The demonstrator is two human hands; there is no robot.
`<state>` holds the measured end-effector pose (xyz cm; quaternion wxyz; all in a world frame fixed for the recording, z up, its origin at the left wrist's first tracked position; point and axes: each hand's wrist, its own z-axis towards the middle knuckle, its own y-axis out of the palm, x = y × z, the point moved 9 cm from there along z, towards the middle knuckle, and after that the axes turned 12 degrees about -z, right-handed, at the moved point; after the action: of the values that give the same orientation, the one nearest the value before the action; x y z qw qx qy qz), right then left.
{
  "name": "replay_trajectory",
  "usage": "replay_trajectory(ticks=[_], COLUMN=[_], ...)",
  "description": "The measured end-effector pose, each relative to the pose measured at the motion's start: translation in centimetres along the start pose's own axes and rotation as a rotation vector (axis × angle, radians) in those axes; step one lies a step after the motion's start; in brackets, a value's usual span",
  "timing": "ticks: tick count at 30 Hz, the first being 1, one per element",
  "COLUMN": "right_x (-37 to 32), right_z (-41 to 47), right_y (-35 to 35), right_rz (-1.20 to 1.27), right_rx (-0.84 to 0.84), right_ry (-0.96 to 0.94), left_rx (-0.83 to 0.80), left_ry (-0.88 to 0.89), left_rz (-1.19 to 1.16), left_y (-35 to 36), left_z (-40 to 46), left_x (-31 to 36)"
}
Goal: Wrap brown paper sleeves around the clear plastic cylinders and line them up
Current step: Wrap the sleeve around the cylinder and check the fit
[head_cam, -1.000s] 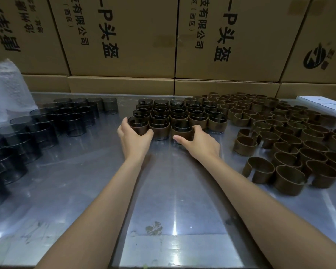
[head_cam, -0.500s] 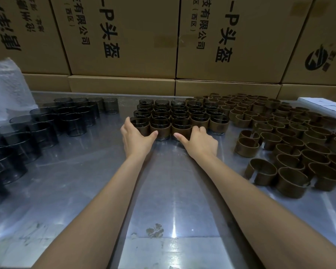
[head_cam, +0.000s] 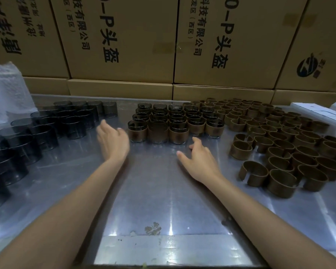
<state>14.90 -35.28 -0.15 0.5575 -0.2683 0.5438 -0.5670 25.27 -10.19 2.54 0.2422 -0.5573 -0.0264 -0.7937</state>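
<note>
A block of wrapped cylinders (head_cam: 176,123), clear plastic with brown paper sleeves, stands in rows at the middle of the steel table (head_cam: 153,191). Bare clear cylinders (head_cam: 45,131) crowd the left side. Loose curled brown sleeves (head_cam: 275,144) are spread over the right side. My left hand (head_cam: 113,140) hovers just left of the front row, fingers relaxed, holding nothing. My right hand (head_cam: 199,160) is over the table in front of the block, fingers loosely spread, holding nothing. Neither hand touches a cylinder.
Stacked cardboard boxes (head_cam: 124,45) with printed characters form a wall behind the table. A bubble-wrap bundle (head_cam: 6,90) sits at the far left. White flat boxes (head_cam: 322,111) lie at the far right edge.
Both hands were pressed against the front row of wrapped cylinders. They have now let go and pulled back, the left drifting leftward and the right toward me and rightward.
</note>
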Motion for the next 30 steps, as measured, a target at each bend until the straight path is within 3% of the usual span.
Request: replay_trajectory(ticks=[4,9,18,22,30], right_x=[-0.3,-0.4,-0.3,-0.3,-0.5], right_z=[-0.8,-0.6,-0.4,-0.3,-0.3], right_y=[0.0,-0.1,-0.2,-0.2,0.0], right_rz=[0.036,0.017,0.032,0.051,0.007], right_rx=[-0.034,-0.033,-0.033,-0.035,-0.040], right_ry=[-0.037,-0.032,-0.024,-0.019,-0.063], left_rx=[-0.016,-0.068,-0.068,-0.099,-0.390], left_ry=[0.317,0.228,0.367,0.463,0.642], left_rz=[0.438,0.690,0.774,0.610,0.372], left_y=[-3.0,-4.3,-3.8,-3.9,0.1], left_z=[2.8,5.5,4.7,1.9,-7.2], left_x=[-0.1,-2.9,-1.5,0.4,6.0])
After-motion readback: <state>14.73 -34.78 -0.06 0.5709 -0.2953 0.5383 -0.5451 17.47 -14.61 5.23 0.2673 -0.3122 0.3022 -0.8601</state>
